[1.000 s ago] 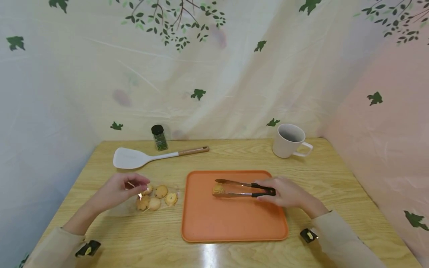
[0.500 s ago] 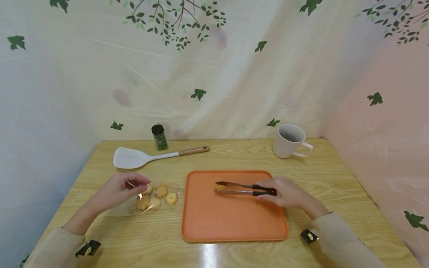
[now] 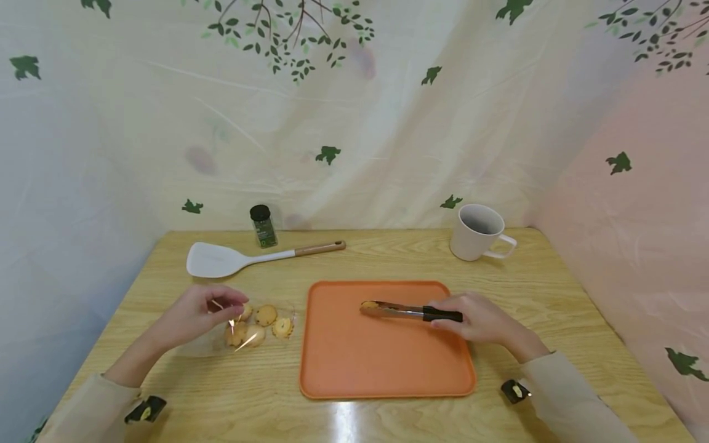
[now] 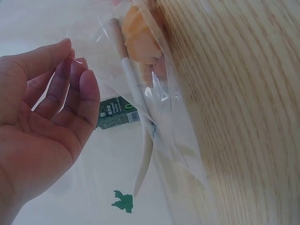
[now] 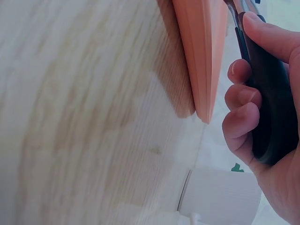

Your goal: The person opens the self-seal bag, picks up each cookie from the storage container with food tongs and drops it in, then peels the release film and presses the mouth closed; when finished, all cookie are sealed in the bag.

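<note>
My right hand (image 3: 480, 317) grips the black handles of metal tongs (image 3: 410, 312) over the orange tray (image 3: 382, 363). A small golden cookie (image 3: 369, 305) shows at the tongs' tips, partly hidden by their arms. In the right wrist view, fingers (image 5: 241, 121) curl round the black handle (image 5: 269, 93). On the left, thumb and fingertips of my left hand (image 3: 194, 314) pinch the thin edge of a clear plastic bag (image 4: 173, 136). Several round cookies (image 3: 266, 315) lie inside that bag on the table, some overlapped by the hand in the head view.
Behind the bag lies a white spatula (image 3: 216, 261) with a wooden handle. A black-capped spice jar (image 3: 263, 226) stands behind the spatula, near the patterned cloth (image 3: 376, 123). At the back right is a white mug (image 3: 477, 234) on the wooden table (image 3: 554, 289).
The tongs' arms have closed together on the cookie, which has turned and shifted slightly right and away from me. My left hand has stayed in place.
</note>
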### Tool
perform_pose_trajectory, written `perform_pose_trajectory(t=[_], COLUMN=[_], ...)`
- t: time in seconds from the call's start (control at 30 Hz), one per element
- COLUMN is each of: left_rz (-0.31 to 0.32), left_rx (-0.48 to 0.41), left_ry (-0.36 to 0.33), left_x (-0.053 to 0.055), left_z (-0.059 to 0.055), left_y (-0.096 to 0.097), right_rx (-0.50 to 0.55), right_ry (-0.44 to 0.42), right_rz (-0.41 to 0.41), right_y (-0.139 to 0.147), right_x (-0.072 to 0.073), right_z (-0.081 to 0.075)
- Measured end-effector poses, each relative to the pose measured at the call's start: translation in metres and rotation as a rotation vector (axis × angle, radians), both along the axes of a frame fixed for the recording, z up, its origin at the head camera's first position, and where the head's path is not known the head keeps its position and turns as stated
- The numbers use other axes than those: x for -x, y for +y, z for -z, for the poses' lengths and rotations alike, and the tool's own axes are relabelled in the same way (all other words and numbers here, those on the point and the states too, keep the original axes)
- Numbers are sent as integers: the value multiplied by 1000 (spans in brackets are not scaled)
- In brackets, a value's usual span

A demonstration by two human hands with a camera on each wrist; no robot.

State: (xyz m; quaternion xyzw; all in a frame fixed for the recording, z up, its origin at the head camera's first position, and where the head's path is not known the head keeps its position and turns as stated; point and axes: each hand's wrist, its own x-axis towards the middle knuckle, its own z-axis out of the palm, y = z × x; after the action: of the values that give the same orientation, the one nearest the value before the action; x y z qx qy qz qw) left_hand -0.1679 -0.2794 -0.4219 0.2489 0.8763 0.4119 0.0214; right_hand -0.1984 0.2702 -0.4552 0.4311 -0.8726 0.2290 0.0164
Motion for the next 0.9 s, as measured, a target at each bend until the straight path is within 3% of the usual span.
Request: perform_pose_trajectory(t=[0.47, 0.7, 0.9], left_rz=[-14, -19, -11], left_rx=[13, 23, 17], left_ry=[-29, -29, -26], left_x=[0, 0, 0], left_z=[-1, -1, -2], left_y=[-2, -2, -1], right_rx=[-9, 4, -3], right_ry=[-57, -124, -123], right_rz=[25, -53, -123], right_y=[-14, -46, -81], right_x=[1, 7, 15], right_z=[-8, -16, -21])
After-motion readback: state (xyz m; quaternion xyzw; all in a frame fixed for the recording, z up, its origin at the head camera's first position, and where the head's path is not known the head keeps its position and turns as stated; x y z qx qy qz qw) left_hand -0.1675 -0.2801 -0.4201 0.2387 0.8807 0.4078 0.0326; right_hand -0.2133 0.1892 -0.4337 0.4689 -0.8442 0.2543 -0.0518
